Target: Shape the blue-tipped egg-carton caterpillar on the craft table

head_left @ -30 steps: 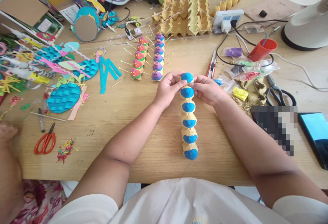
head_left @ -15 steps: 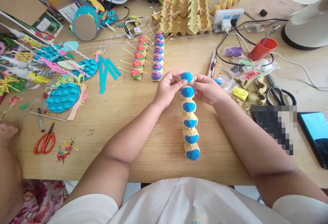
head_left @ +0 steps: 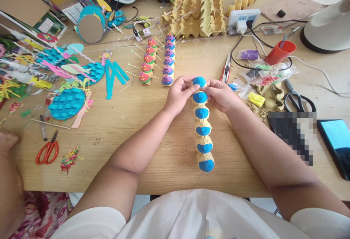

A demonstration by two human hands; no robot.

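Observation:
Between my two hands is an egg carton strip, a row of several tan bumps, each capped with blue clay. My left hand pinches its far end from the left, thumb on top. From the right, my right hand grips the same end, fingertips beside the first and second blue caps. The strip's near end points toward my body. Beyond my hands stand two decorated strips with pins stuck in their sides, a red and green one and a purple one.
A utility knife, black scissors, a yellow clay pack and a red cup lie to the right. Orange-handled scissors and a blue woven oval are left. Egg trays stand behind. Another person's hand rests at the left edge.
Both hands keep their pinch at the strip's far end. The strip has barely shifted; its near end sits very slightly closer to my body.

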